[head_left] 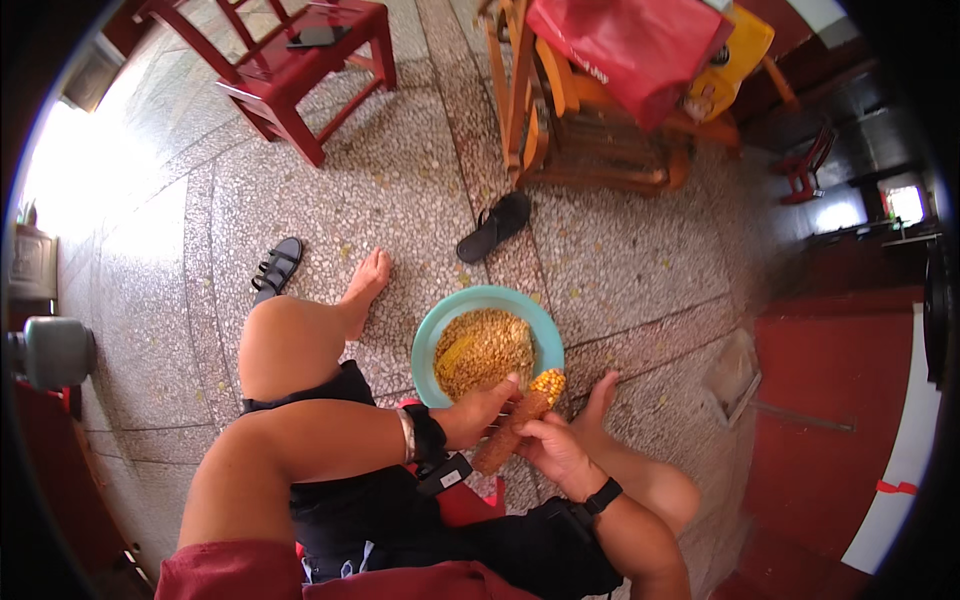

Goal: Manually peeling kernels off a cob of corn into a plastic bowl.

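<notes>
A partly shelled corn cob (517, 427) is held between my two hands, tilted, with yellow kernels left at its upper end and bare reddish-brown core below. My left hand (480, 411) is round its left side, the thumb near the kernels; some fingers are hidden behind the cob. My right hand (553, 450) grips the cob from the right, thumb on the core. Just beyond the hands stands a turquoise plastic basin (426, 330) on the floor. It holds loose corn kernels (491, 352), and a yellow corn cob (454, 355) lies on them.
Black sandals (495, 227) (277, 266) lie on the terrazzo floor (622, 247) beyond my bare feet. A red wooden chair (300, 75) stands at the upper left, a wooden chair (525, 127) with a red bag (630, 52) at the upper right. A dustpan (733, 379) is at the right.
</notes>
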A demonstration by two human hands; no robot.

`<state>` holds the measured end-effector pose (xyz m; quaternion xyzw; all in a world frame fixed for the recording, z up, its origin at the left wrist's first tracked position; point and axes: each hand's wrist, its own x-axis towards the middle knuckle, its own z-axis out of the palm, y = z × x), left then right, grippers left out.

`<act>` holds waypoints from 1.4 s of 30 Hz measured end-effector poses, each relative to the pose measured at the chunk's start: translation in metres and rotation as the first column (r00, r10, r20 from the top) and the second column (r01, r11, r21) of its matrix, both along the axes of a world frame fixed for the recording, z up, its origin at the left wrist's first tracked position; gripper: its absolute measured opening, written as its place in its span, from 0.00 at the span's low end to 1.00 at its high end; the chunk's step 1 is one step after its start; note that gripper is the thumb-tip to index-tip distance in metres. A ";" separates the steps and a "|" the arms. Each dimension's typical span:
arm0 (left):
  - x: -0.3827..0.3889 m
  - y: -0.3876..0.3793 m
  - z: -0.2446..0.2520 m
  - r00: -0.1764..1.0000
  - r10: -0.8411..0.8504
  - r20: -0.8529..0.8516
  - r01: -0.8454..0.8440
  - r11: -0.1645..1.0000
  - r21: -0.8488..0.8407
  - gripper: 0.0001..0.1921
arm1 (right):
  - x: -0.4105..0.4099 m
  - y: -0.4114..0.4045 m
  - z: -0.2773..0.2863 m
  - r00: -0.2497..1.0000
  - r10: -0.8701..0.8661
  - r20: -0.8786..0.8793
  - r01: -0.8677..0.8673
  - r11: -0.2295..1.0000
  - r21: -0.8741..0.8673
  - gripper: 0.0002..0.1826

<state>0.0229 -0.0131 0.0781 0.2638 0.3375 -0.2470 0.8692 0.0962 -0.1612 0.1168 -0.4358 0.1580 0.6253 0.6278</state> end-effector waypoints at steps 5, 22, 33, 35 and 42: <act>-0.006 0.008 -0.004 0.997 0.046 -0.054 -0.054 0.985 -0.164 0.32 | -0.010 0.013 -0.004 0.996 0.055 -0.077 -0.062 0.994 -0.093 0.23; 0.000 0.008 0.006 0.981 -0.080 -0.175 0.079 0.997 -0.015 0.20 | -0.013 0.011 -0.013 0.978 0.039 -0.204 -0.071 0.986 -0.150 0.21; 0.002 0.006 -0.007 0.989 -0.073 -0.128 0.098 0.975 0.200 0.14 | -0.011 0.009 -0.016 0.994 0.039 -0.098 -0.053 0.987 -0.150 0.19; -0.001 0.004 -0.013 0.984 -0.048 -0.173 0.095 0.958 0.271 0.13 | -0.009 0.011 -0.015 0.995 0.051 -0.090 -0.068 0.978 -0.196 0.22; 0.000 0.006 -0.014 0.988 0.015 -0.153 0.014 0.983 0.184 0.12 | -0.008 0.012 -0.015 0.994 0.062 -0.094 -0.077 0.982 -0.173 0.22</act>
